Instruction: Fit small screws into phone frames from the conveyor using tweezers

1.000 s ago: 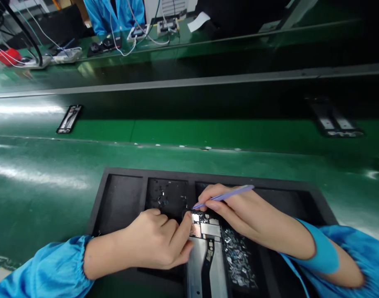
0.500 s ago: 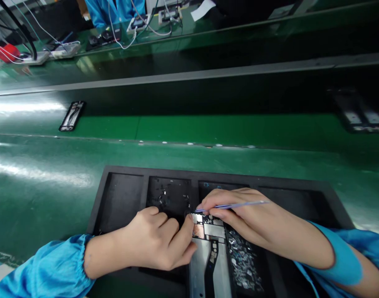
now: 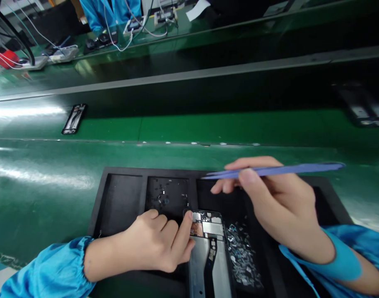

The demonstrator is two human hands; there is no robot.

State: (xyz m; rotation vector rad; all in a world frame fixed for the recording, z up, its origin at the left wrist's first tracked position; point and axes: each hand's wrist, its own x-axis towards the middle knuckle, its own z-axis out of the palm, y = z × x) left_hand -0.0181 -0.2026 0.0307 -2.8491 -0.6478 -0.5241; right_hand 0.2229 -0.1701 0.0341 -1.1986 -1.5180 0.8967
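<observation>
An opened phone (image 3: 220, 265) lies over the black tray (image 3: 96, 207), its metal midframe, dark flex cable and upper board parts exposed. At its upper left edge is my left hand (image 3: 156, 240), fingers curled, with the index fingertip on the corner and the thumb by the side. My right hand (image 3: 279, 203) is raised above and to the right of the phone, closed around purple tweezers (image 3: 276, 170). The tweezers' tips point left over the tray's back rim, apart from the phone. I cannot make out anything between the tips.
Many small metal parts (image 3: 243, 256) fill a tray compartment right of the phone; tiny dark pieces (image 3: 164, 196) lie in another behind it. Phone frames (image 3: 74, 118) (image 3: 363, 105) rest on the far green bench. Beyond a ledge are cables, devices and a person in a blue sleeve (image 3: 94, 14).
My right hand has lifted the tweezers up and away from the phone's top edge, to the right, uncovering the upper board. My left hand stays on the phone's corner.
</observation>
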